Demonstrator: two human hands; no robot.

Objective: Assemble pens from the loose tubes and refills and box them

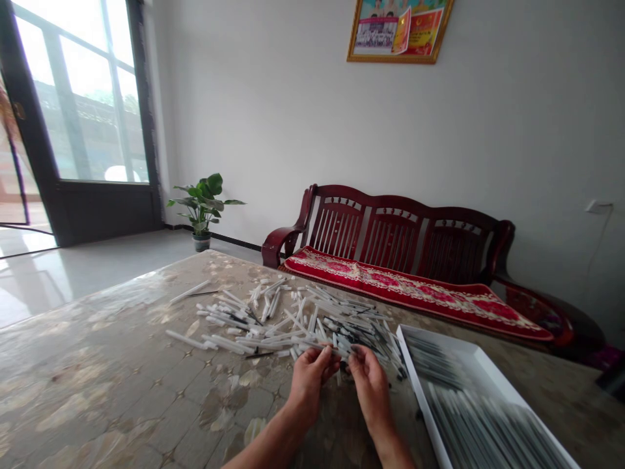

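Note:
My left hand (308, 376) and my right hand (372, 381) are close together over the near edge of a pile of pen parts (273, 326). The fingers of both hands are pinched on a pale, slim pen (340, 350) lying crosswise between them. Fingertips partly cover it, so I cannot tell whether it is whole. The pile holds white barrels, short white caps and dark, thin refills. At my right, a white box (417, 387) contains rows of grey-looking pens (488, 417), somewhat blurred.
The parts lie on a table with a patterned cover (122, 365). Beyond its far edge stands a dark red wooden bench (390, 228) with a red floral runner (415, 286). A potted plant (201, 208) is on the floor near a glazed door (97, 111).

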